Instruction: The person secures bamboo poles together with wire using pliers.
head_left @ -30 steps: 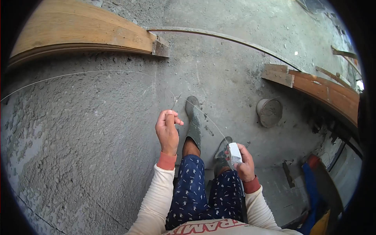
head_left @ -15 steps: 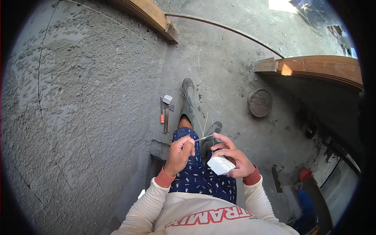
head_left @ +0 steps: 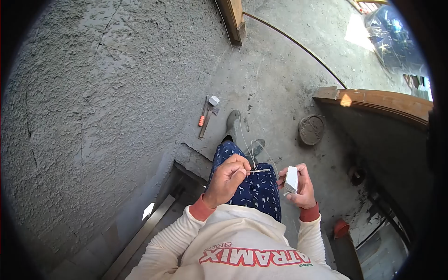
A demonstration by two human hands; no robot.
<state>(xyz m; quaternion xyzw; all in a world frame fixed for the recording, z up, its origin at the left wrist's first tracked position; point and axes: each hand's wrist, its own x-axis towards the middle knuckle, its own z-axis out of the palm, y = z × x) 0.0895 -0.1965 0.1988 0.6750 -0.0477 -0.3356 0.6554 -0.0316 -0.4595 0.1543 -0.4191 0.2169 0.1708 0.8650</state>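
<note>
My left hand (head_left: pixel 227 181) is closed in a pinch on a thin nail-like rod (head_left: pixel 259 171) that points to the right, with pale string looped around it. My right hand (head_left: pixel 303 186) holds a white block (head_left: pixel 291 179), its fingers behind and beside it. Loops of string (head_left: pixel 257 148) hang between the hands and run down past my boots. On the floor beyond my left hand lie a hatchet-like tool (head_left: pixel 208 121), an orange-handled tool (head_left: pixel 202 120) and a second white block (head_left: pixel 213 100).
A rough plastered wall (head_left: pixel 126 93) fills the left side. A bucket of mortar (head_left: pixel 311 129) stands on the right. Wooden frame pieces (head_left: pixel 373 102) rise at the doorway, with a thin strip (head_left: pixel 298 43) across the floor. A red container (head_left: pixel 341 228) is at lower right.
My right hand has moved right, away from the rod, and the white block has turned upright in it. My left hand still pinches the rod. The view has shifted and rotated.
</note>
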